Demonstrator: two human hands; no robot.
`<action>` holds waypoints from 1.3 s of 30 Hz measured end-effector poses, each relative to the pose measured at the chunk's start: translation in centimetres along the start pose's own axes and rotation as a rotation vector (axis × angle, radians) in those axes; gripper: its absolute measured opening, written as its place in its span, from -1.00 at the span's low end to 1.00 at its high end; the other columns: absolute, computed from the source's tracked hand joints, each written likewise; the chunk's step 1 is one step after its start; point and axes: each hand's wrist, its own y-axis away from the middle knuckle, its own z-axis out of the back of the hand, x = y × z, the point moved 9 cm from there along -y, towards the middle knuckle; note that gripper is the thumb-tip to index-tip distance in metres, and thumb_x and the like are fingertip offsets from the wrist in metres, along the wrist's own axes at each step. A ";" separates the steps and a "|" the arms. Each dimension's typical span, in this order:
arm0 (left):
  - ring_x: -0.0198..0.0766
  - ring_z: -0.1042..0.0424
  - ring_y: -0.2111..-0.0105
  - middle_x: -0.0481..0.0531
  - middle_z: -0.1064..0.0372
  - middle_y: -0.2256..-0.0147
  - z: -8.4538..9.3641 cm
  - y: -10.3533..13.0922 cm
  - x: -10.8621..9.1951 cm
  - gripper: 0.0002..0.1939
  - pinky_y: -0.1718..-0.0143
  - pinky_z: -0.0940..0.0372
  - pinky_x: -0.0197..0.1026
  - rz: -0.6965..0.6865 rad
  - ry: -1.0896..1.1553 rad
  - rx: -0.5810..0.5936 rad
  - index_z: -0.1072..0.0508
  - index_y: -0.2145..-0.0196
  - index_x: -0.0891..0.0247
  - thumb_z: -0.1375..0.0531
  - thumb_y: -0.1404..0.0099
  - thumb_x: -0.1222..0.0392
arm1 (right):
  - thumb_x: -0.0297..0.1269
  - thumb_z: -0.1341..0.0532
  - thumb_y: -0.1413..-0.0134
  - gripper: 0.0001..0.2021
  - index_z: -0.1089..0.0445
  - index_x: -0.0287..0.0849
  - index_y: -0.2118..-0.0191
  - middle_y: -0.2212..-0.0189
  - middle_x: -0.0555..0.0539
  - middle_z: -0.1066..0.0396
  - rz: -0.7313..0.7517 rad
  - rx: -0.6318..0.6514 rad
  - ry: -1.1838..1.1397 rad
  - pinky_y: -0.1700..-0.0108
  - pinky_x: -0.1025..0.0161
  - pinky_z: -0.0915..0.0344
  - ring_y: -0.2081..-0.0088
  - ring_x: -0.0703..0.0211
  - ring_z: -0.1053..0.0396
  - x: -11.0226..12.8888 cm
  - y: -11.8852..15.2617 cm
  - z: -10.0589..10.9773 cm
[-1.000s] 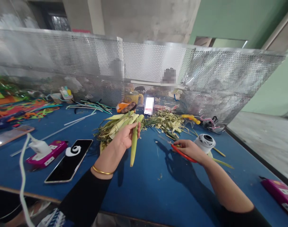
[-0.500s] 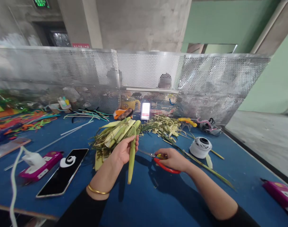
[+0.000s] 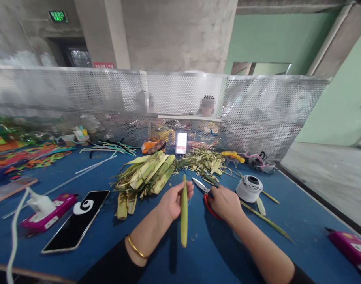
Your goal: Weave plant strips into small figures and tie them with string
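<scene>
Near the middle of the view, my left hand (image 3: pixel 173 199) holds a long green-yellow leaf strip (image 3: pixel 184 217) upright between thumb and fingers. Just to its right, my right hand (image 3: pixel 224 202) is closed on red-handled scissors (image 3: pixel 210 208), whose blades point up and left toward the strip without touching it. Beyond my left hand lies a bundle of pale green leaves (image 3: pixel 151 171). Cut leaf scraps (image 3: pixel 205 161) are heaped behind the scissors. A ball of white string (image 3: pixel 249 189) stands right of my right hand.
On the blue table (image 3: pixel 100 262), a black phone (image 3: pixel 76 221) and a purple power strip (image 3: pixel 50 213) lie at the left. Another purple strip (image 3: pixel 350 248) is at the right edge. A perforated metal screen (image 3: pixel 180 90) runs along the back, with people behind it.
My left hand has moved right with the leaf strip, away from the bundle. My right hand and the scissors have shifted slightly right, and the blades now look wider. The view has tilted up slightly.
</scene>
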 end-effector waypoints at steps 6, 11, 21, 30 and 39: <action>-0.31 -0.54 0.36 0.13 -0.53 0.31 -1.0 0.0 -0.3 -0.84 0.31 -0.45 -0.32 -0.181 0.082 0.015 -0.47 0.35 0.36 -0.10 -0.32 0.41 | 0.12 0.03 -0.19 -0.50 -0.43 -0.21 0.34 0.42 -0.14 -0.46 0.089 0.333 -1.079 0.28 0.20 -0.32 0.34 0.10 -0.44 4.1 1.3 -2.2; -0.29 -0.52 0.31 0.14 -0.53 0.25 -0.7 -1.1 -0.4 -0.91 0.44 -0.34 -0.38 -0.213 -0.078 0.072 -0.47 0.35 0.32 -0.16 -0.28 0.35 | 0.18 -0.31 0.23 -0.51 -0.34 -0.20 0.38 0.52 0.02 -0.36 -0.026 0.481 -1.489 0.45 0.30 -0.29 0.49 0.21 -0.41 6.6 2.9 -3.7; -0.35 -0.39 0.49 -0.04 -0.40 0.51 0.0 -0.8 -0.1 -0.78 0.43 -0.30 -0.30 -0.296 -0.435 0.057 -0.38 0.51 0.31 -0.37 0.04 0.25 | -0.05 -0.36 0.24 -0.67 -0.26 -0.16 0.58 0.69 0.10 -0.25 -0.031 0.130 -1.380 0.55 0.34 -0.11 0.61 0.32 -0.20 3.2 1.1 -2.7; -0.33 -0.36 0.58 -0.12 -0.33 0.58 -0.9 -0.9 -1.6 -0.76 0.51 -0.33 -0.25 -0.374 -0.497 0.143 -0.27 0.41 0.24 -0.28 -0.10 0.12 | -0.27 -0.38 0.23 -0.70 -0.37 -0.18 0.30 0.66 0.12 -0.30 -0.164 0.607 -1.855 0.63 0.44 -0.11 0.65 0.38 -0.24 4.6 2.8 -2.8; -0.47 -0.15 0.71 -0.18 -0.25 0.63 -1.1 -1.2 -1.5 -0.75 0.72 0.01 -0.39 -0.426 -0.597 0.172 -0.30 0.45 0.25 -0.31 -0.08 0.11 | -0.17 -0.42 0.24 -0.69 -0.41 -0.23 0.37 0.60 0.04 -0.37 -0.099 0.722 -1.829 0.60 0.41 -0.19 0.61 0.34 -0.31 6.0 3.5 -4.0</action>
